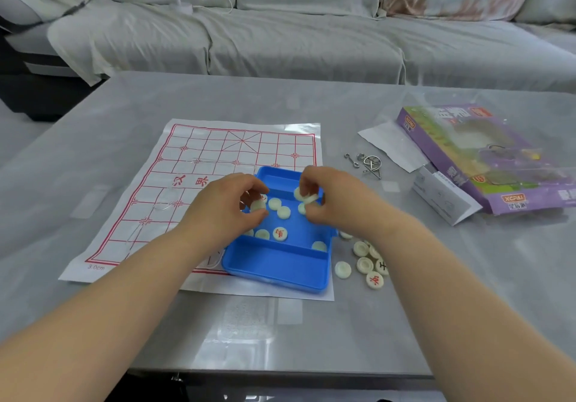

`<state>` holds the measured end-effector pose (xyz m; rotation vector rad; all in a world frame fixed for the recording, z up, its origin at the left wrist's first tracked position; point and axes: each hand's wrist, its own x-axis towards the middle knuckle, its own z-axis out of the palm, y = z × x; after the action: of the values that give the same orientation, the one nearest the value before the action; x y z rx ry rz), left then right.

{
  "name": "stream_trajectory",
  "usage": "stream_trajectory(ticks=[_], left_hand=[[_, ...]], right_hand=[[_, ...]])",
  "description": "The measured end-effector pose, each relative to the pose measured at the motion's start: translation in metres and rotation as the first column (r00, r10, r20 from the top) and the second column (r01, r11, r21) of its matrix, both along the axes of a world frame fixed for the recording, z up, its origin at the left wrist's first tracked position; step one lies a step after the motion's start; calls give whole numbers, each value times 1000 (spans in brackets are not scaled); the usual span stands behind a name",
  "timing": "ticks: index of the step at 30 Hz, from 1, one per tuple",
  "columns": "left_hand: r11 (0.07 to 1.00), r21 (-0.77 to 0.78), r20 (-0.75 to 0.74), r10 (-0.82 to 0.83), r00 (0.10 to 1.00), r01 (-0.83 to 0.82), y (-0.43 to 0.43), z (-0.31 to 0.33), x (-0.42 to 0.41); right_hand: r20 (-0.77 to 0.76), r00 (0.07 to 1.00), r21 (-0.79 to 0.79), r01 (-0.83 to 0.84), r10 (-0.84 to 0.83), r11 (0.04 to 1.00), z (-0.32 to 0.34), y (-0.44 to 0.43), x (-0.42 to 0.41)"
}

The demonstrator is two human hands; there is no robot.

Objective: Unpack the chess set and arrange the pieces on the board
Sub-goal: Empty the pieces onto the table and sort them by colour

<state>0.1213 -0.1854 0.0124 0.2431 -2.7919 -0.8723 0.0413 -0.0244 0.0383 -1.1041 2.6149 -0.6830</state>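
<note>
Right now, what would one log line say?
stage: unpacking | left hand: pinches piece over blue tray | right hand: pinches pieces | board: partly under tray | loose pieces: right of tray

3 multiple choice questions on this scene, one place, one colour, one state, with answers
1. Where does the blue tray sit? A on the sofa; B on the paper board's near right corner; C on the purple box.
2. What colour are the board's grid lines? A black; B green; C red.
3. What is the left hand doing? A pinching a piece over the tray; B lying flat on the table; C gripping the purple box.
1 B: the tray overlaps that corner. 2 C: the lines are red. 3 A: its fingertips close on a pale disc.
</note>
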Motion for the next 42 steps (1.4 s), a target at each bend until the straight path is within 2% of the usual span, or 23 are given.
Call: stream_trajectory(ticks=[4, 8, 10, 13, 18, 23, 26, 30, 33, 35, 37, 40, 42], left_hand=[[996, 37, -16, -86, 996, 86, 22, 6, -5], [975, 75, -8, -211, 978, 211, 61, 7, -19], [962, 38, 8, -271, 962, 271, 81, 5, -27], [943, -104, 48, -311, 949, 315, 106, 1, -41], [939, -248, 85, -222, 971, 237, 120, -3, -71], [941, -242, 150, -204, 967, 236, 122, -10, -80], [962, -180, 94, -189, 977, 204, 118, -11, -74], [983, -78, -83, -172, 982, 166, 95, -7, -46], [999, -23, -146, -52, 988, 49, 64, -4, -20], [999, -22, -78, 36, 996, -38, 42, -4, -8], [997, -61, 60, 52, 997, -48, 27, -5, 0], [965, -247, 245, -22, 969, 85, 18, -7, 5], [933, -332, 323, -22, 946, 136, 16, -2, 3]], right_hand=[[7, 992, -78, 130, -130, 988, 8, 44, -10], [63, 964, 36, 257, -259, 966, -6, 89, -9], [70, 952, 76, 292, -297, 953, -16, 101, -7], [57, 942, 93, 323, -329, 942, -23, 107, -9], [65, 938, 15, 340, -340, 940, -32, 116, -8], [73, 913, -71, 407, -402, 911, -37, 124, -13], [49, 898, -107, 440, -438, 891, -40, 126, -14], [-21, 886, -156, 455, -464, 877, -39, 119, -12], [6, 917, -185, 393, -399, 901, -32, 105, -5], [29, 953, -206, 302, -303, 931, -25, 90, 4], [24, 976, -198, 216, -216, 956, -21, 70, 11], [40, 994, -164, 111, -106, 980, -18, 38, 18], [-3, 999, -41, 39, -39, 998, -18, 16, 17]])
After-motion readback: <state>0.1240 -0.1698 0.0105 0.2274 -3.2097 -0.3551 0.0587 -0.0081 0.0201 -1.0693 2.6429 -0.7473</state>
